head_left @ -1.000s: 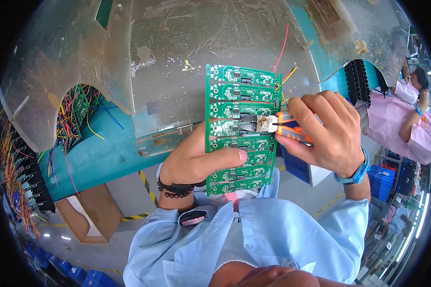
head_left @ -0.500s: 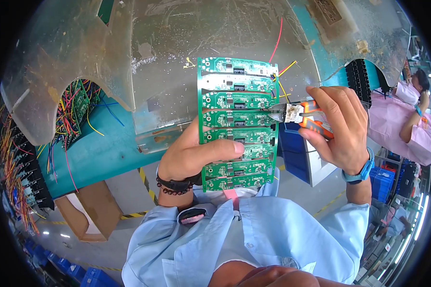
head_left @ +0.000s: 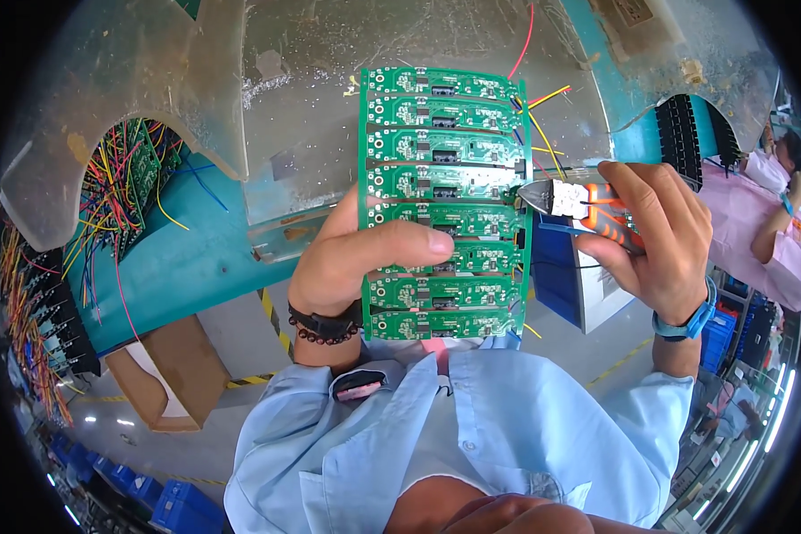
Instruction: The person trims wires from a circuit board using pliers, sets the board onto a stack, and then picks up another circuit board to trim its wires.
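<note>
My left hand [head_left: 365, 254] grips a green circuit board panel [head_left: 445, 220] by its left edge, thumb on the face and the other fingers hidden behind. The panel is made of several long narrow boards joined side by side. Red, yellow and dark wires stick out past its right edge. In my right hand [head_left: 654, 236] is a pair of diagonal cutters [head_left: 587, 206] with orange and grey handles. Their jaw tips touch or nearly touch the panel's right edge, around its middle; whether the jaws close on anything is too small to tell.
A scratched clear sheet [head_left: 311, 89] covers the teal bench [head_left: 214, 276]. Wired circuit boards [head_left: 138, 182] pile up at the left, beside a black rack [head_left: 71, 329]. Below the bench are a cardboard box [head_left: 173, 378] and a blue-and-white bin [head_left: 570, 276]. A person in pink [head_left: 756, 214] sits at the right.
The panel has shifted slightly up and lies flatter to view. My right hand and the cutters have moved a little right, with the tips now at the panel's edge rather than over it.
</note>
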`<control>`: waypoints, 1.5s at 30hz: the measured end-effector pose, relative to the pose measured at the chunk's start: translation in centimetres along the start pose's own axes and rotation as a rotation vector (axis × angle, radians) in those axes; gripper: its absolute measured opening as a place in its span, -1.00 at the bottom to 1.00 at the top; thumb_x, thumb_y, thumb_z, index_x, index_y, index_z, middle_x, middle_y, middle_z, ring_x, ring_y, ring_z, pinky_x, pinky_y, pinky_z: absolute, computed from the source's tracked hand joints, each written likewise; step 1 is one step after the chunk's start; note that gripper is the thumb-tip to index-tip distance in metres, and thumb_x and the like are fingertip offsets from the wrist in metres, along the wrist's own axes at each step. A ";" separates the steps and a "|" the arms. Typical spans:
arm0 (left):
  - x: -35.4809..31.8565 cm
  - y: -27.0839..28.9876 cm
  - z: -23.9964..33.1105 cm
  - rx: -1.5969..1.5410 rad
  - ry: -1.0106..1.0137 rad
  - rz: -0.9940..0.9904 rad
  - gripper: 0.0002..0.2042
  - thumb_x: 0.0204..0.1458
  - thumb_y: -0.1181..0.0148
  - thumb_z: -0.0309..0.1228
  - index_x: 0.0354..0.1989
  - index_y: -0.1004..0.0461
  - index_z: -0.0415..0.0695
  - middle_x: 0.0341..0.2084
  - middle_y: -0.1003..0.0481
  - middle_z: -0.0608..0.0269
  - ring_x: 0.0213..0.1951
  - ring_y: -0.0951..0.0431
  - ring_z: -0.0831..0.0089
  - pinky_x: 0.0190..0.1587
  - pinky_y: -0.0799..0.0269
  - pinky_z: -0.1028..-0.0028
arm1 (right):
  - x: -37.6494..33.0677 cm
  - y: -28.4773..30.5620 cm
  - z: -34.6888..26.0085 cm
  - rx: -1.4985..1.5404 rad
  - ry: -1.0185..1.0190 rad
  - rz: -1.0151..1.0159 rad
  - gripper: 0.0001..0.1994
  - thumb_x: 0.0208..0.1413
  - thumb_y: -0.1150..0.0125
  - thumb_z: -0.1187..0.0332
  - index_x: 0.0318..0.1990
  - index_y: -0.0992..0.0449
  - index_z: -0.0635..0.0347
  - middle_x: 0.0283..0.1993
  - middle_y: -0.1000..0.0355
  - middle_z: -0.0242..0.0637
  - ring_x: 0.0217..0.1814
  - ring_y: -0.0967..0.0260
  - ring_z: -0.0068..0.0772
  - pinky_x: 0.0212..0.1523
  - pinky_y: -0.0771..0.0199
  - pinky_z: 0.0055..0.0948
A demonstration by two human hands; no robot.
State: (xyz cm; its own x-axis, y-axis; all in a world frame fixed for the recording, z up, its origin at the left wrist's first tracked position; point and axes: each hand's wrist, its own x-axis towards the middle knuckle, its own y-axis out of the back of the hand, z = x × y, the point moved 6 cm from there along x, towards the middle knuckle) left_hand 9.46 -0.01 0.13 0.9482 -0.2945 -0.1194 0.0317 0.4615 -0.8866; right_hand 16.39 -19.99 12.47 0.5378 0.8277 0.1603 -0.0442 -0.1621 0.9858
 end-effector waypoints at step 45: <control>-0.2 -0.7 0.0 0.260 -0.045 -0.098 -0.42 0.18 -0.22 -0.54 0.40 -0.26 -0.30 0.19 -0.52 0.10 0.17 -0.54 0.38 0.20 -0.48 0.33 | 2.0 -1.2 -3.0 -0.079 0.167 0.073 -0.47 -0.08 -0.50 0.01 -0.06 -0.57 0.21 -0.25 -0.43 -0.28 -0.31 -0.36 -0.27 -0.31 -0.38 -0.28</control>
State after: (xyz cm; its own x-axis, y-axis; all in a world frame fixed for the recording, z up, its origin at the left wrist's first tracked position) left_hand 9.21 -0.29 0.81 0.9494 -0.3137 -0.0139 0.1984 0.6336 -0.7478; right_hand 14.94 -16.55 11.75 0.3844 0.8937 0.2313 -0.1472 -0.1880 0.9711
